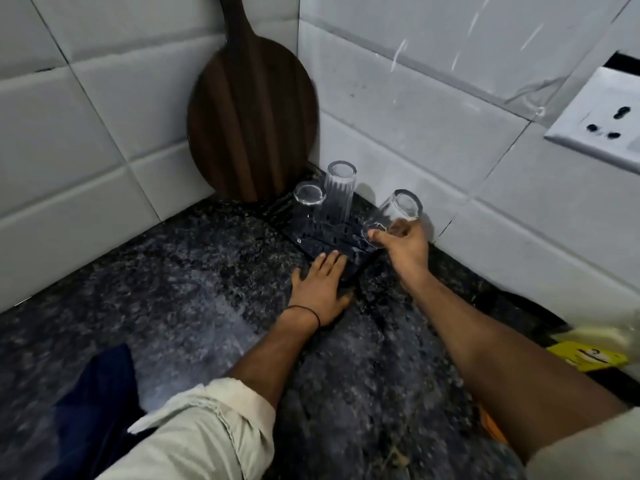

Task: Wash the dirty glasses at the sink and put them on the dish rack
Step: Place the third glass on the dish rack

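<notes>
nearest, a pale rolled sleeve [194, 427] covers the left upper forearm, with a dark blue cloth [93, 410] beside it on the speckled counter [173, 289]. the left arm reaches forward, a thin black band [304, 311] at the wrist. the left hand [322, 285] lies palm down on the counter, fingers straight and together, holding nothing; its fingertips [332, 259] rest on the near edge of the black rack [349, 268]. the right arm comes in bare from the lower right, past a yellow packet [588, 355] at the counter's edge. the right hand [401, 247] is raised just above the rack's right corner, thumb and fingers curled round a clear glass [394, 216], gripping it near its lower end. this glass is tilted, its thick end up and away toward the wall; whether it touches the rack cannot be told. farther back on the rack stand a short glass [308, 199] and, touching or just beside it, a tall glass [339, 192] with ribbed sides, both upright. behind them a dark wooden board [252, 126] leans in the tiled corner. a white socket [602, 123] sits on the right wall.
</notes>
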The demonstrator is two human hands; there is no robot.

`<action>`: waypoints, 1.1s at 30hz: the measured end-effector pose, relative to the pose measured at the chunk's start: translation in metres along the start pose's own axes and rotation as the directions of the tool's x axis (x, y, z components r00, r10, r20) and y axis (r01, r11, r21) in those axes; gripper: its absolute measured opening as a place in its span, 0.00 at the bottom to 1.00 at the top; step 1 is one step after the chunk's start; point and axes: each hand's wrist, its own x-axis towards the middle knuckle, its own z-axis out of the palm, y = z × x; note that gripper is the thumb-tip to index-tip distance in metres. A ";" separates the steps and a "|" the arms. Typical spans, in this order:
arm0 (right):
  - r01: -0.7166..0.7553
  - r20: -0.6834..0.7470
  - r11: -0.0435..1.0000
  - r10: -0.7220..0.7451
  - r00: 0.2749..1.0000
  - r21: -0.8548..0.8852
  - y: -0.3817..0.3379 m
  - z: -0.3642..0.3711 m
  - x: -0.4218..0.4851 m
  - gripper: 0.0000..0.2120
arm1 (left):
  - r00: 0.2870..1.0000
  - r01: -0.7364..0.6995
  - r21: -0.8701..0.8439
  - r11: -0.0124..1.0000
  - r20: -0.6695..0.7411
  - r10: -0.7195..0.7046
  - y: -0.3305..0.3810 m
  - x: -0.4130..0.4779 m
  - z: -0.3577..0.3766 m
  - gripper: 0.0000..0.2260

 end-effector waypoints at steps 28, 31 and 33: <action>0.153 0.148 0.834 -0.087 0.985 -0.530 0.018 0.002 0.000 0.26 | 1.000 -0.014 -0.057 0.998 -0.017 0.013 -0.011 0.000 0.009 0.35; 0.144 0.194 0.883 -0.061 0.979 -0.447 0.011 -0.031 -0.014 0.23 | 1.000 -0.021 -0.034 0.999 0.005 0.021 -0.012 -0.001 0.006 0.35; 0.188 0.214 0.905 -0.111 0.970 -0.382 0.003 -0.062 -0.030 0.19 | 1.000 -0.013 -0.031 0.999 0.025 0.014 -0.009 -0.002 0.001 0.35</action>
